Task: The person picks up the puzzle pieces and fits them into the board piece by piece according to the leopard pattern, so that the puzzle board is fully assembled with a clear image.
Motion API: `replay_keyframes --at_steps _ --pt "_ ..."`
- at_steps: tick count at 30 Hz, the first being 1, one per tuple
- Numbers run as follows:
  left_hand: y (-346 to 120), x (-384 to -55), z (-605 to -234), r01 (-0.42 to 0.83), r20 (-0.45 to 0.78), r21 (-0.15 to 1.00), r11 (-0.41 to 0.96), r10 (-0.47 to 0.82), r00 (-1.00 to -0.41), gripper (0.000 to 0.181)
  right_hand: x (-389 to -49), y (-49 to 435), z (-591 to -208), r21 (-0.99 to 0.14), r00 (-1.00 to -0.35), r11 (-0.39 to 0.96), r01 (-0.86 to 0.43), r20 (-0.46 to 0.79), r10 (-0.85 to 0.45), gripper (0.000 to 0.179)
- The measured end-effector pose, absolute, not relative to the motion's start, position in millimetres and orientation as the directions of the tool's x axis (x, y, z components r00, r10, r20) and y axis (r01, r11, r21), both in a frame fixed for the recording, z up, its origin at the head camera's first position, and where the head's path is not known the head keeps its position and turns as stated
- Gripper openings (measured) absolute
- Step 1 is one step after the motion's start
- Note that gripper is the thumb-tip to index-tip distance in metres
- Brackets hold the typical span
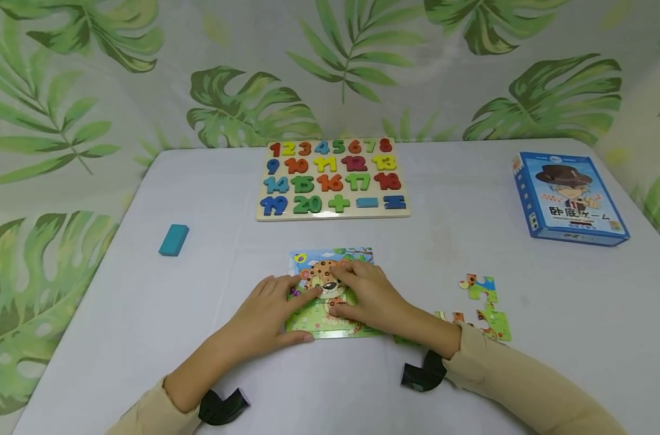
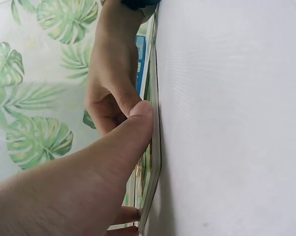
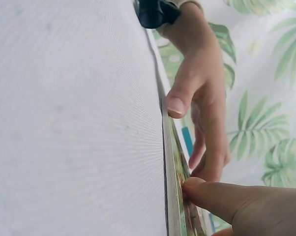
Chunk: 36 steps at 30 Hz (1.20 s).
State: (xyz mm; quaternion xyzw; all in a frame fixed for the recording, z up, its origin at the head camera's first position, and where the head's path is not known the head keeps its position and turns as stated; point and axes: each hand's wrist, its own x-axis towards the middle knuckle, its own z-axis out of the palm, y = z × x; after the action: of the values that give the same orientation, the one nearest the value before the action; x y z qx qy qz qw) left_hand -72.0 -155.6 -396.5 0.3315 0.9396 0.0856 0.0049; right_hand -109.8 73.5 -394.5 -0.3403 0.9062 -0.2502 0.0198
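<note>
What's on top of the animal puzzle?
Left hand and right hand lie partly over the puzzle; the spotted head partly shows between them. Whatever lies beneath the hands is hidden.

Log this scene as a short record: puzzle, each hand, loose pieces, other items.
Puzzle: spotted animal picture, partly covered
Left hand: thumb at its near edge
Right hand: thumb and index finger on its picture; piece grip unclear
Loose pieces: right of puzzle, some partly hidden
Number board: beyond puzzle
Teal block: left of puzzle
Blue box: far right
</note>
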Motion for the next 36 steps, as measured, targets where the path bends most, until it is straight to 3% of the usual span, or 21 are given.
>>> replay_keyframes --at_steps 13,19,29,36 --pt "-157 -75 -393 0.660 0.015 0.204 0.723 0.672 -0.741 0.065 -113 70 -389 -0.387 -0.750 0.671 -0.632 0.088 -0.655 0.064" --pt "-160 -76 -396 0.656 0.013 0.249 0.712 0.675 -0.738 0.067 -114 73 -385 -0.391 -0.745 0.687 -0.612 -0.004 -0.667 0.073" --pt "-161 -78 -403 0.652 0.027 0.270 0.709 0.671 -0.741 0.068 -112 105 -370 -0.689 -0.750 0.593 -0.417 -0.108 -0.653 0.077" --pt "-160 -79 -403 0.644 0.023 0.281 0.712 0.666 -0.746 0.069 -104 156 -346 -0.730 -0.818 0.533 -0.428 0.061 -0.573 0.073"
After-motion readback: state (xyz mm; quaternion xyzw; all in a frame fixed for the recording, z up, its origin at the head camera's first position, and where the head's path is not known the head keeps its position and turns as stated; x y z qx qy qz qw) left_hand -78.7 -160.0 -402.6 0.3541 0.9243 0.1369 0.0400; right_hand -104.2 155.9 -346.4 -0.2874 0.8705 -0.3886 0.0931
